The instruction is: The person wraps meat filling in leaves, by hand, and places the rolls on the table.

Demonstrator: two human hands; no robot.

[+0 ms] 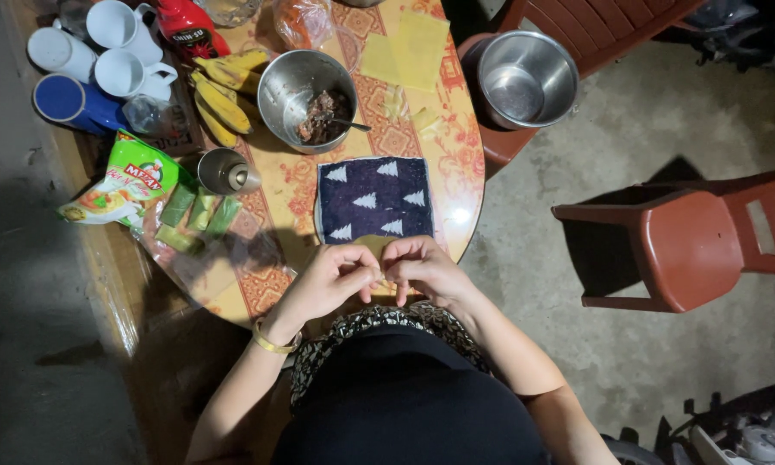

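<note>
Pinching together at the table's near edge, the left hand (331, 280) and right hand (423, 269) were closed on a small pale yellow wrapper (379, 247), fingertips meeting over it. It lay between both hands, equally near each; its long axis could not be told. Just beyond the fingertips lay a dark cloth (374, 198); farther out, left of centre, a steel bowl of filling (308, 99).

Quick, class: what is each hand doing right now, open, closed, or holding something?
Left hand: fingers curled, pinching a small yellowish wrapper at the table edge.
Right hand: fingers curled, pinching the same piece.
</note>
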